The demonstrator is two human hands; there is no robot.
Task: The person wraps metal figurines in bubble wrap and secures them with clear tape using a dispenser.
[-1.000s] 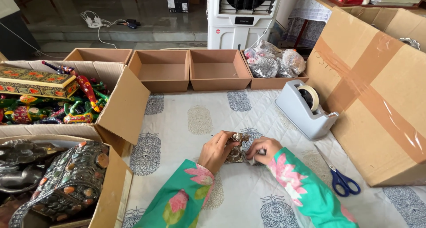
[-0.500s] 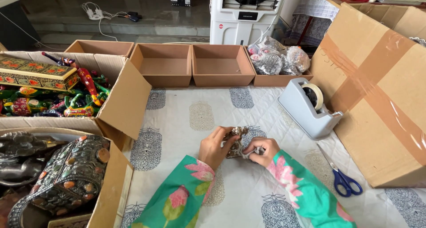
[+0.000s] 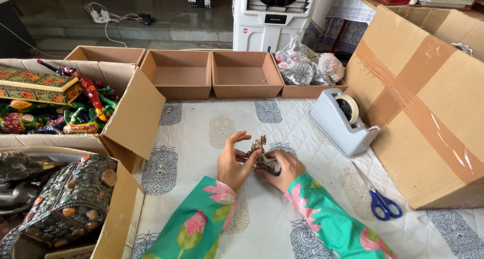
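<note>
Pinching a small brass figurine [image 3: 260,153] between the left hand [image 3: 234,163] and right hand [image 3: 282,167], fingers curled shut around its base, long axis upright and tipped slightly leftward, equally near both, above the quilted cloth [image 3: 217,133].

Green floral sleeves [image 3: 322,221], blue-handled scissors [image 3: 384,205], white cloth [image 3: 201,133] with grey motifs.

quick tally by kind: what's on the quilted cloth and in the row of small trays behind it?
Small brown trays: 4
Tape dispenser: 1
Blue-handled scissors: 1
Small metal figurine, held by left hand and right hand: 1
Total: 7
</note>
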